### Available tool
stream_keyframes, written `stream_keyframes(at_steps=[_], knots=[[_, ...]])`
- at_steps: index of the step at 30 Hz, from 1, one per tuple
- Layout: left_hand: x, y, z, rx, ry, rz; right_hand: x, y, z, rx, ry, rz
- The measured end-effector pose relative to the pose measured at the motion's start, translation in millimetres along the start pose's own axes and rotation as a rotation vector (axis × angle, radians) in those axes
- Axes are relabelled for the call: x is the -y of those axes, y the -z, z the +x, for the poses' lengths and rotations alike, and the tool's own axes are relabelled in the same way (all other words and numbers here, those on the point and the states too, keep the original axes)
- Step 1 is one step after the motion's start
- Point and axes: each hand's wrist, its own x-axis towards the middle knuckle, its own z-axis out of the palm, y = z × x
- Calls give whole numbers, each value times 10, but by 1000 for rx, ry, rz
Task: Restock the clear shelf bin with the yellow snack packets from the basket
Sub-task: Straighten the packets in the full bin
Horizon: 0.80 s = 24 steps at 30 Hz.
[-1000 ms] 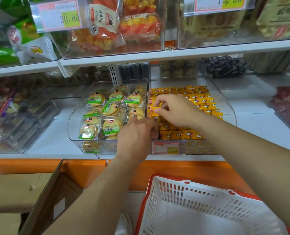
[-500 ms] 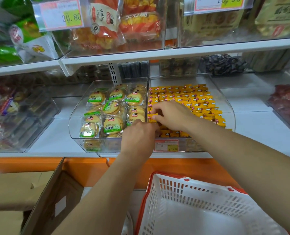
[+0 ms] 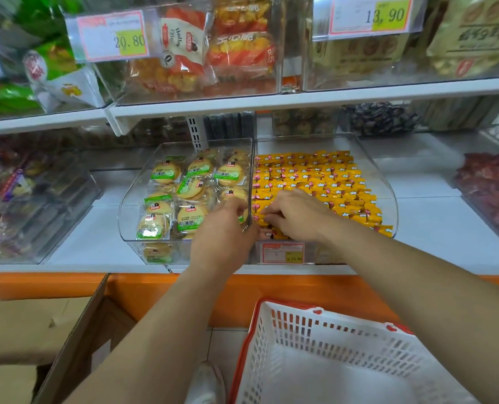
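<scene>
- My right hand [image 3: 295, 218] is curled, fingertips pinching yellow snack packets [image 3: 330, 182] in the clear shelf bin's [image 3: 389, 196] near-left corner.
- My left hand [image 3: 228, 228] is at the bin's left wall; grip, can't tell.
- Basket [image 3: 330, 333] sits below the shelf.

1. The clear shelf bin [image 3: 386, 196] is sitting square on the white lower shelf [image 3: 446, 228], its transparent side walls curving down toward the front edge.
2. The yellow snack packets [image 3: 315, 176] are lying flat inside it in neat overlapping rows. They are small, bright yellow, with white cloud shapes and a pink mark, and they are covering the bin floor from near the back wall right up to the front.
3. The basket [image 3: 330, 330] — white slotted plastic with a red rim — is standing upright below the shelf, its pale inner floor showing.
</scene>
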Motion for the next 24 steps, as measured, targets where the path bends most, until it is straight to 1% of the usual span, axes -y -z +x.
stream_keyframes(at_steps=[1,2,3,4,5,6,8,9,10,12,15,19,24], knots=[[-39,4,-3,-80,-67,23,-37,16,-72,-2,10,15],[-91,-3,-18,-138,-141,40,-93,29,-160,-48,1,37],[-163,-27,-37,-153,-202,45,-172,37,-261,-140,-23,34],[-240,-74,-70,-117,-246,49,-255,37,-358,-240,-55,-12],[-326,-160,-115,-38,-271,57,-355,39,-465,-306,-99,-78],[-396,-262,-165,68,-270,78,-446,38,-560,-313,-144,-132],[-459,-460,-244,250,-226,150,-591,0,-711,-195,-228,-175],[-460,-526,-249,296,-213,189,-639,-35,-752,-121,-262,-175],[-451,-568,-228,317,-211,220,-672,-64,-769,-60,-290,-175],[-426,-626,-135,322,-207,245,-704,-87,-726,2,-324,-157],[-421,-720,8,318,-185,280,-745,-60,-582,50,-350,-108],[-425,-853,226,345,-192,428,-832,-81,-433,49,-355,-103],[-446,-916,481,459,-157,473,-872,-109,-329,37,-372,-84]])
